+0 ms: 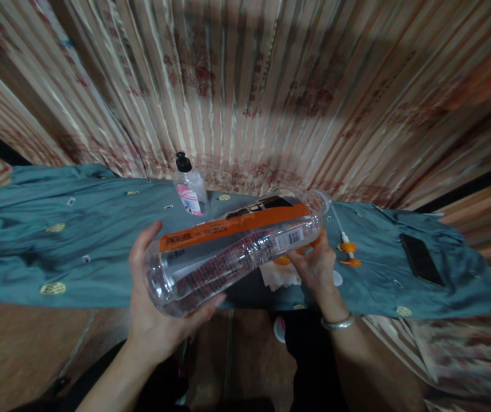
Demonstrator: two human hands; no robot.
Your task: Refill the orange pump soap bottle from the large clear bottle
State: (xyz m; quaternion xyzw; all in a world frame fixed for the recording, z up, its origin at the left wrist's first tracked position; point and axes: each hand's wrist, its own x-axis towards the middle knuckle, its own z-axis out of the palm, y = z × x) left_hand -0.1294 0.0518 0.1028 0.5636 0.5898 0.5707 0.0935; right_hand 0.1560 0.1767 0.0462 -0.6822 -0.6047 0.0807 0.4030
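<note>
A large clear plastic bottle [237, 257] with an orange label is tilted over the bench, its base to the lower left and its open neck to the upper right. My left hand [163, 320] wraps around the base, thumb and fingers on opposite sides. Near the neck end, my right hand [316, 266] grips the bottle from below; its fingers are partly hidden behind the plastic. Right of the neck lies an orange pump top [349, 248] with a whitish tube. Under the bottle sits a crumpled white tissue [280, 277], beside a partly hidden orange piece [283, 260].
A small clear bottle [191, 194] with a black cap and pink label stands behind, left of centre. On the right lies a dark phone [421, 260]. Green patterned cloth [99, 240] covers the narrow bench. A pleated curtain [237, 86] hangs close behind it.
</note>
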